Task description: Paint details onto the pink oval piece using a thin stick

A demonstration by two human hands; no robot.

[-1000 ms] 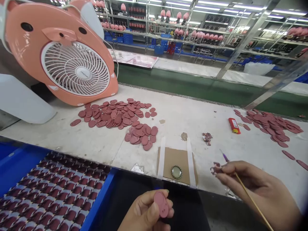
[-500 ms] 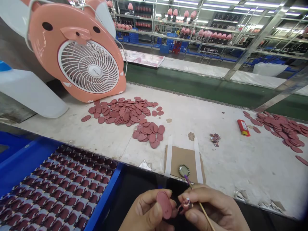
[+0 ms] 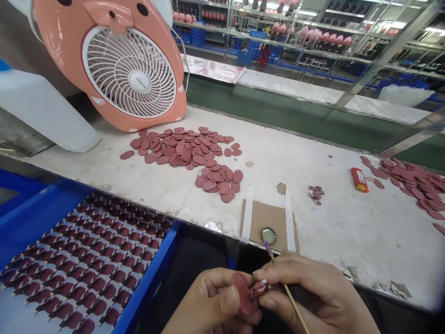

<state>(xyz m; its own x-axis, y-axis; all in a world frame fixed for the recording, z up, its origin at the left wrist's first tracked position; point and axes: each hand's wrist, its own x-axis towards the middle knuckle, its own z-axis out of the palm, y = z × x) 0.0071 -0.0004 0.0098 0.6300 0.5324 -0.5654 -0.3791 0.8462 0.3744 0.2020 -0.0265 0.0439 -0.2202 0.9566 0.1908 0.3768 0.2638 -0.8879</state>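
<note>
My left hand (image 3: 215,304) pinches a dull red oval disc (image 3: 242,293) between thumb and fingers. Against its right side is a small painted figurine (image 3: 260,288), gripped in the fingertips of my right hand (image 3: 306,292). A thin wooden stick (image 3: 292,304) with a purple tip also lies in my right hand. That tip is beside a bottle cap (image 3: 269,235) on a piece of brown cardboard (image 3: 273,215) with white tape strips. Where figurine and disc meet is partly hidden by my fingers.
Piles of red discs lie at centre (image 3: 184,148) and right (image 3: 413,178). A blue crate (image 3: 153,273) at lower left holds rows of finished-looking pieces (image 3: 93,260). A pink fan (image 3: 134,79), a red lighter (image 3: 359,180) and small figurines (image 3: 316,194) stand or lie on the bench.
The figurine in my right hand has come up against the disc in my left hand; before, a small gap separated them. The camera view has tilted slightly downward.
</note>
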